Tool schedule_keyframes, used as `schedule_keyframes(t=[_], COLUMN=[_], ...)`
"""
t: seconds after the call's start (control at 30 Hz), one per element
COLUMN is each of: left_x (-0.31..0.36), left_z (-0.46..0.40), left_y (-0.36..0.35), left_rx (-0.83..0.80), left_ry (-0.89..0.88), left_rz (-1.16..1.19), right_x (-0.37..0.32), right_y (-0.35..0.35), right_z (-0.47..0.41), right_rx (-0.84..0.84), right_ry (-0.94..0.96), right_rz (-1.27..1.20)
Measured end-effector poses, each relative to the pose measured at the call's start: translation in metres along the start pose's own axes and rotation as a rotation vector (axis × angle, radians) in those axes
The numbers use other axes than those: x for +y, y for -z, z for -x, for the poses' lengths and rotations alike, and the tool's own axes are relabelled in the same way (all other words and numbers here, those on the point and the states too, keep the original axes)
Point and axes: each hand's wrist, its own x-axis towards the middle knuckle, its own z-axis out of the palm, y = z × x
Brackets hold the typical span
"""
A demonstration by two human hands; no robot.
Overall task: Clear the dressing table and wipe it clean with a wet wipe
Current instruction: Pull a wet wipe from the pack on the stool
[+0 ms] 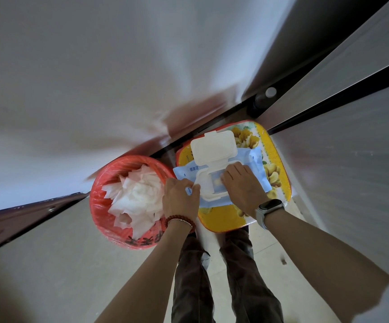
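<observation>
A blue wet wipe pack [256, 164] lies on a yellow flowered stool [226, 220], its white flip lid [212, 145] standing open. My left hand [180, 198] grips the pack's left end. The fingers of my right hand [242, 185] reach into the white-framed opening of the pack; whether they pinch a wipe is hidden. A beaded bracelet is on my left wrist and a watch on my right.
A red bin [100, 206] holding several crumpled white wipes stands on the floor left of the stool. White walls and dark-edged panels rise behind and to the right. My legs stand below the stool on a pale tiled floor.
</observation>
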Motion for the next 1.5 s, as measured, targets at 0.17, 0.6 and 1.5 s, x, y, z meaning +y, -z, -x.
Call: schedule_keyframes(t=[0.17, 0.6, 1.5], left_x=[0.0, 0.001, 0.002], left_z=[0.0, 0.0, 0.001], left_y=[0.0, 0.0, -0.001], left_rx=[0.004, 0.015, 0.02], left_ry=[0.001, 0.01, 0.006], left_rz=[0.001, 0.007, -0.021], right_x=[0.001, -0.005, -0.005], right_y=[0.0, -0.009, 0.013], right_z=[0.005, 0.002, -0.016], right_rx=[0.04, -0.028, -0.107], right_ry=[0.005, -0.093, -0.07], right_rz=[-0.031, -0.076, 0.025])
